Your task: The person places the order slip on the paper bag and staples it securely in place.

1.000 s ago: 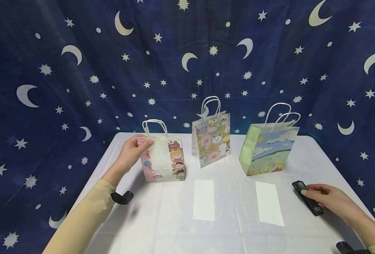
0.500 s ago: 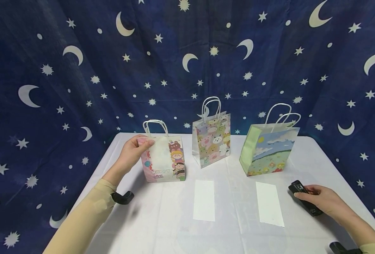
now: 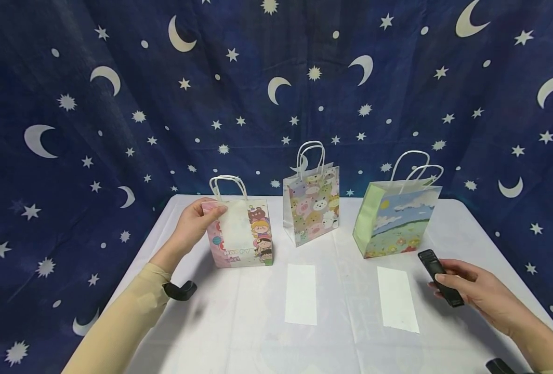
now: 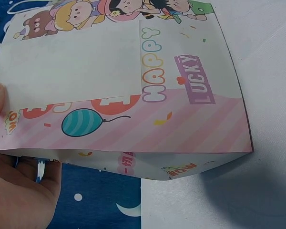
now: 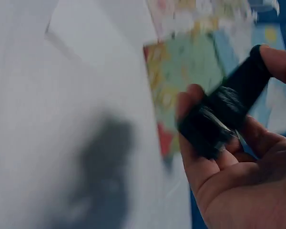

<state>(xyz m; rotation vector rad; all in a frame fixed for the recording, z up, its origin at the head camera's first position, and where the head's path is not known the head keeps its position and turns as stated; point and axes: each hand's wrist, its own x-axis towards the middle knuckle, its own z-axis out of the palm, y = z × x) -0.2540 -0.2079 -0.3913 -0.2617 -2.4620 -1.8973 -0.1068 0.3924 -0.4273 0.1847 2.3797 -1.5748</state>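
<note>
Pinching pink bag [image 3: 258,236]: left grip [image 3: 194,224]; holding stapler [image 3: 433,268]: right grip [image 3: 479,288]; animal bag [image 3: 315,208], meadow bag [image 3: 400,222] standing; contents hidden.

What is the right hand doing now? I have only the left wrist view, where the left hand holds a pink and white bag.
Observer: The right hand holds what looks like a black stapler, above the table.
Operator: Thank you. Please, does any other bag stand there?
Observer: Yes, two: an animal-face bag and, to its right in the head view, a meadow bag.
Operator: And is there some loose-looking white paper?
Observer: Two pieces lie flat: one white strip in front of the first bag, a second strip in front of the other.
</note>
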